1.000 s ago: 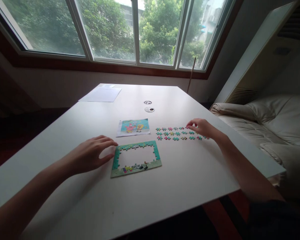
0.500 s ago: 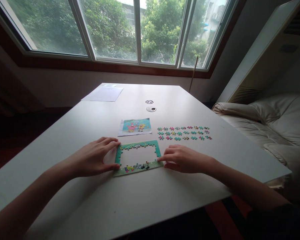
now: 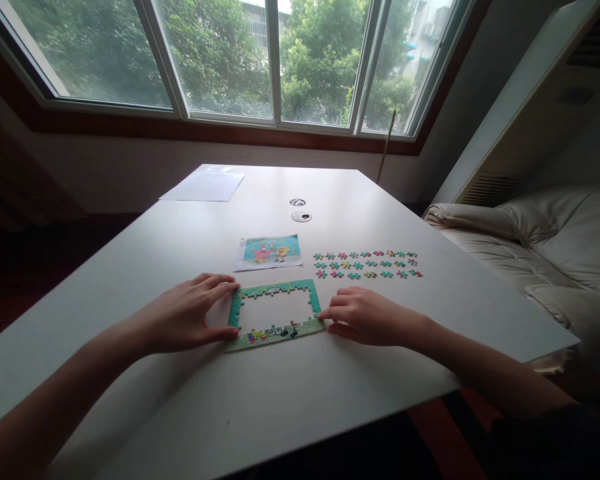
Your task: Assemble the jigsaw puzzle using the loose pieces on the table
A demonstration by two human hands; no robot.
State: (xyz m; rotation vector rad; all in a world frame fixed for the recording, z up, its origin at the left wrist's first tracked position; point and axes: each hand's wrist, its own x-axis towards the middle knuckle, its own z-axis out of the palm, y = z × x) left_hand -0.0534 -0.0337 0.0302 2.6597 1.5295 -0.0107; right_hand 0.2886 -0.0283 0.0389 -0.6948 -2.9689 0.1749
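A green jigsaw frame [image 3: 275, 289], assembled only around its border, lies on the white table [image 3: 300, 393] in front of me. My left hand [image 3: 187, 313] rests flat against the frame's left edge, fingers spread. My right hand [image 3: 363, 315] touches the frame's right edge, fingers loosely extended. Neither hand holds anything. Beyond the frame lies a cartoon reference picture [image 3: 270, 252]. To the right of it several loose puzzle pieces [image 3: 367, 264] are laid out in three rows.
A sheet of paper [image 3: 203, 187] lies at the table's far left. Two round cable grommets [image 3: 300, 209] sit in the tabletop's middle. A cushioned sofa [image 3: 545, 240] stands to the right. Windows run along the far wall.
My right hand left the loose pieces and came back to the frame's right edge. My left hand closed in on the frame's left edge. The frame shifted slightly.
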